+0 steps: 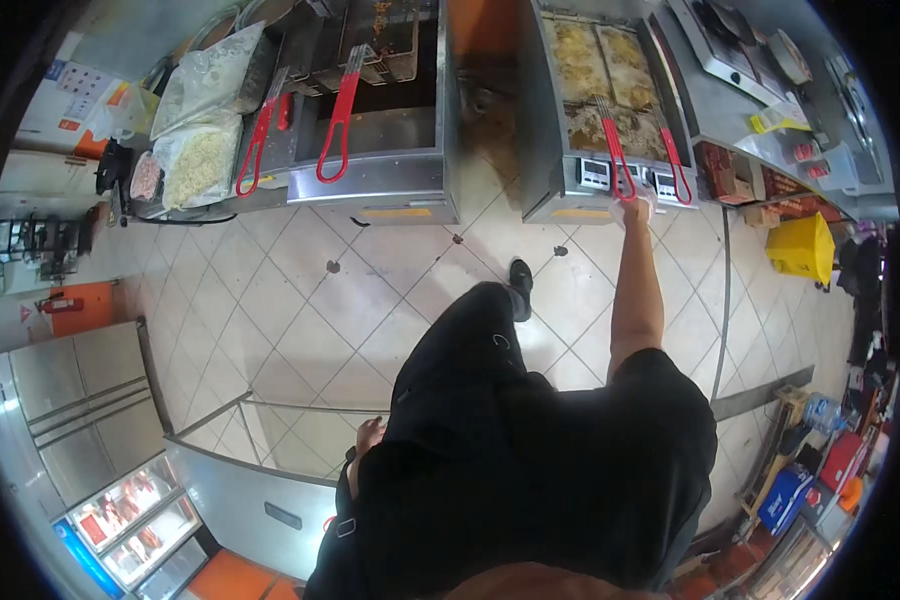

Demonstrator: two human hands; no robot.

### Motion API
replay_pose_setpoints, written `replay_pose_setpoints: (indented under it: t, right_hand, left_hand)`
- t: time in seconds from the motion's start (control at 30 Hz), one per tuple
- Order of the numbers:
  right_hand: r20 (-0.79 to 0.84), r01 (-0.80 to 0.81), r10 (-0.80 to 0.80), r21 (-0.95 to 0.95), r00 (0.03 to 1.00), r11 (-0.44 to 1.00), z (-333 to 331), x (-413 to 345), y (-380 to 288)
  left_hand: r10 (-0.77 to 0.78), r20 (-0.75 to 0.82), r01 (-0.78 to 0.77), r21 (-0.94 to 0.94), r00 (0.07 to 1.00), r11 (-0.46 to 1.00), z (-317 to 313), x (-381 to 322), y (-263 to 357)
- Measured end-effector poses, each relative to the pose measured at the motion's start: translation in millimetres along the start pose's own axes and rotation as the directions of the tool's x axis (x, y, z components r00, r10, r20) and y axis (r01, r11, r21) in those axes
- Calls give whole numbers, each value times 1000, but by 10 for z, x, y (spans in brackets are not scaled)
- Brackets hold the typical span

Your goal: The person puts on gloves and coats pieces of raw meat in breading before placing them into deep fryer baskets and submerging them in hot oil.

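Observation:
My right hand, in a thin clear glove, reaches to the front of the right deep fryer, at the end of a red fryer basket handle; whether its fingers grip the handle is unclear. Another red handle stands just to its right. Two baskets of food sit in bubbling oil behind. Small timers are set on the fryer's front. My left hand hangs low beside my body, its fingers partly hidden. At the left fryer, a raised basket has a red handle.
A tiled floor lies between me and the fryers. Trays of breading stand left of the left fryer. On the right are a steel counter and a yellow bin. A steel-framed counter is at lower left.

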State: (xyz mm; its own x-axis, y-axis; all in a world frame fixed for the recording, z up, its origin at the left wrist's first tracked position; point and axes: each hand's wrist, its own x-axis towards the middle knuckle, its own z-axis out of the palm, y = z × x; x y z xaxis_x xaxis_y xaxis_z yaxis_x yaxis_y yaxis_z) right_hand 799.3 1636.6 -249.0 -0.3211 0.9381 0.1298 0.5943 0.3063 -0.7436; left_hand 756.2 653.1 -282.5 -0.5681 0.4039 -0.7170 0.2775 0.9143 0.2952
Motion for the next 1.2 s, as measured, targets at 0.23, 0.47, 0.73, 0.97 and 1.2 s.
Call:
replay_pose_setpoints:
  t: [0.23, 0.47, 0.73, 0.97, 1.2]
  right_hand:
    - [332, -315, 116, 644, 936, 697, -268, -473, -1390]
    - [362, -474, 307, 676, 880, 564, -359, -536, -1172]
    - [443, -581, 399, 731, 803, 358, -616, -537, -1583]
    - [424, -590, 438, 712, 793, 380, -631, -469, -1656]
    - [413, -603, 455, 666, 789, 440, -635, -435, -1594]
  left_hand:
    - [-288, 226, 330, -860, 931, 389, -1202, 610, 1684]
    - [-102, -6, 56, -805, 995, 591, -1779, 1446, 3367]
    - [12, -13, -18, -666, 1000, 746, -1927, 1570, 4374]
    - [-82, 127, 147, -680, 988, 719, -1706, 1501, 4254]
    - [-133, 130, 185, -683, 983, 706, -1649, 1479, 4029]
